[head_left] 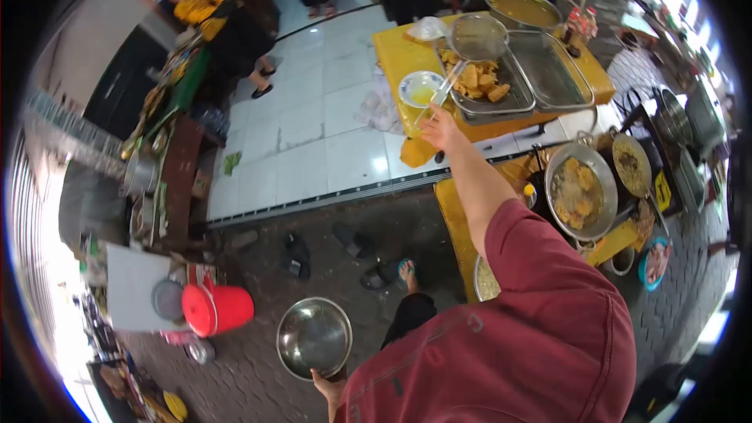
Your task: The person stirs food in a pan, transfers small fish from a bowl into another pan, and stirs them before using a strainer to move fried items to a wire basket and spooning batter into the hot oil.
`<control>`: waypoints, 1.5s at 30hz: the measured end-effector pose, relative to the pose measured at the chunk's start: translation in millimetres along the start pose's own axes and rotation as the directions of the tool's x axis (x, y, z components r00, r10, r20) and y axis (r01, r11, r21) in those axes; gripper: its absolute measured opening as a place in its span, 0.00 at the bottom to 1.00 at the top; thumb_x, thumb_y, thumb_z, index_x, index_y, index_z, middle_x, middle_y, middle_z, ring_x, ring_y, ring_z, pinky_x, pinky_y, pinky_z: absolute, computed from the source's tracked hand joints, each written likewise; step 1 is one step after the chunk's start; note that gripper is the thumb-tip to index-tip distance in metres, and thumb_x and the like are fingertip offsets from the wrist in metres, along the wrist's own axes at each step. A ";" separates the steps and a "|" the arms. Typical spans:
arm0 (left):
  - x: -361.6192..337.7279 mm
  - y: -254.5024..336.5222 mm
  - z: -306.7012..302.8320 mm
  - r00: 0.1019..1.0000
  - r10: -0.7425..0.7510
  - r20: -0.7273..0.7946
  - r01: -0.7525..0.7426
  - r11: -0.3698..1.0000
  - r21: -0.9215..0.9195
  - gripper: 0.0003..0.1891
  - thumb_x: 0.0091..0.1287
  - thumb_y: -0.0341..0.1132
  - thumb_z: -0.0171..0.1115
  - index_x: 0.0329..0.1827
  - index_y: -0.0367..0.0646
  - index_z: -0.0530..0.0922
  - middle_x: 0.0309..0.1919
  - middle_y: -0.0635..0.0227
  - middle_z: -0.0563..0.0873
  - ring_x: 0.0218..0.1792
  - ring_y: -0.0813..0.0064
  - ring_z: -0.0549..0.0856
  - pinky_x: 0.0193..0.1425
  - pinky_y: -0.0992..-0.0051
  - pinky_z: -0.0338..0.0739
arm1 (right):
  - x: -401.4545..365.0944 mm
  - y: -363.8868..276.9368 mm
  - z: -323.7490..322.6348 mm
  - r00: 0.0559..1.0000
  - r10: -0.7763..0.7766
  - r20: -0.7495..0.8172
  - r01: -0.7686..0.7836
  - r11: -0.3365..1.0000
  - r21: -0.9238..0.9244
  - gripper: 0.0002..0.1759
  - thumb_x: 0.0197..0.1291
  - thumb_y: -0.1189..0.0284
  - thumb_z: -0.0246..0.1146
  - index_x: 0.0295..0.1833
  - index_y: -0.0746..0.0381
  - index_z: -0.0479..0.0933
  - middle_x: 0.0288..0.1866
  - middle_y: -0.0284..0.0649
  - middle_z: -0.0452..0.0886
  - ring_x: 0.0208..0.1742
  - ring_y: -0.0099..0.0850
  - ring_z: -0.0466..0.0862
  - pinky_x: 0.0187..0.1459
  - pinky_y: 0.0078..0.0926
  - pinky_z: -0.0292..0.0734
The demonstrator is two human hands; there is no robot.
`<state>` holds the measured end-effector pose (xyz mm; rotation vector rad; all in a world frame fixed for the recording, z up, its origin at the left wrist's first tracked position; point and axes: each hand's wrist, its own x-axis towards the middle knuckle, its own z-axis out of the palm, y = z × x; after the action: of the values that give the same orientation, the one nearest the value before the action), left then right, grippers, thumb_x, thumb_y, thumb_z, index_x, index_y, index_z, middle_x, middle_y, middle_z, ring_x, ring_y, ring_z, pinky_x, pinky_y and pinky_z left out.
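Observation:
My right hand (pixel 440 128) reaches out over the yellow table (pixel 392 55) and grips the long handle of a round metal skimmer (pixel 476 37). The skimmer's head hangs over a steel tray (pixel 518 102) holding golden fried pieces (pixel 478 81). A white bowl of yellow liquid (pixel 421 90) sits just left of the handle. My left hand (pixel 327 384) is low at my side and holds an empty steel bowl (pixel 314 337) by its rim. My red sleeve and shirt fill the lower right.
A second, empty tray (pixel 552 70) lies beside the first. A wok of frying pieces (pixel 581 192) and another pan (pixel 631 161) stand to the right. Big pots (pixel 523 8) stand behind. A red bucket (pixel 219 309) and sandals (pixel 298 257) are on the ground; people stand far off.

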<state>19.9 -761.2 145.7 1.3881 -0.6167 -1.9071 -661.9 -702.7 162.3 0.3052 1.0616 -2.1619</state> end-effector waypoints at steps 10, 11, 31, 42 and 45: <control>228.4 58.3 216.5 0.897 -0.366 0.250 0.263 0.893 0.364 0.24 0.64 0.52 0.46 0.57 0.45 0.65 0.52 0.62 0.73 0.47 0.63 0.76 0.39 0.64 0.75 | -2.7 -21.3 17.5 0.965 -0.153 -0.214 0.206 0.946 0.250 0.05 0.60 0.68 0.49 0.33 0.57 0.64 0.16 0.32 0.64 0.13 0.24 0.62 0.15 0.26 0.61; 242.0 59.2 233.1 0.872 -0.403 0.277 0.268 0.868 0.419 0.24 0.64 0.52 0.46 0.56 0.44 0.66 0.51 0.62 0.73 0.47 0.64 0.76 0.39 0.65 0.75 | -37.1 -23.3 8.0 0.943 -0.177 -0.282 0.255 0.928 0.271 0.05 0.60 0.68 0.49 0.33 0.57 0.64 0.16 0.32 0.64 0.13 0.24 0.62 0.15 0.26 0.61; 216.6 -257.3 423.5 0.735 -0.660 0.155 0.157 0.387 0.909 0.27 0.65 0.44 0.52 0.64 0.56 0.51 0.57 0.60 0.66 0.52 0.55 0.74 0.36 0.55 0.81 | -405.7 -44.7 -333.3 0.096 -0.591 -0.801 -0.872 0.337 -0.354 0.27 0.56 0.75 0.43 0.64 0.48 0.61 0.44 0.54 0.77 0.46 0.49 0.78 0.46 0.44 0.72; 264.8 -389.6 432.9 0.807 -0.589 0.044 0.228 0.379 0.897 0.28 0.65 0.40 0.54 0.65 0.59 0.50 0.59 0.63 0.64 0.51 0.56 0.73 0.39 0.54 0.77 | -403.0 -39.5 -317.0 0.295 -0.009 -0.956 -0.600 0.776 -0.193 0.25 0.60 0.76 0.40 0.64 0.54 0.61 0.14 0.37 0.67 0.08 0.24 0.67 0.06 0.24 0.64; 283.3 -413.6 419.0 0.752 -0.659 0.016 0.278 0.339 0.899 0.29 0.65 0.40 0.53 0.65 0.56 0.50 0.59 0.62 0.64 0.53 0.57 0.72 0.43 0.54 0.76 | -382.9 -23.9 -300.7 0.339 0.123 -0.933 -0.472 0.880 -0.056 0.25 0.61 0.74 0.39 0.65 0.54 0.60 0.14 0.35 0.66 0.08 0.23 0.64 0.08 0.24 0.63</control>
<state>-536.0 -715.8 -194.6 1.9742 -1.7359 -2.5340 -426.4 -276.1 170.1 1.5626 1.7346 -1.3058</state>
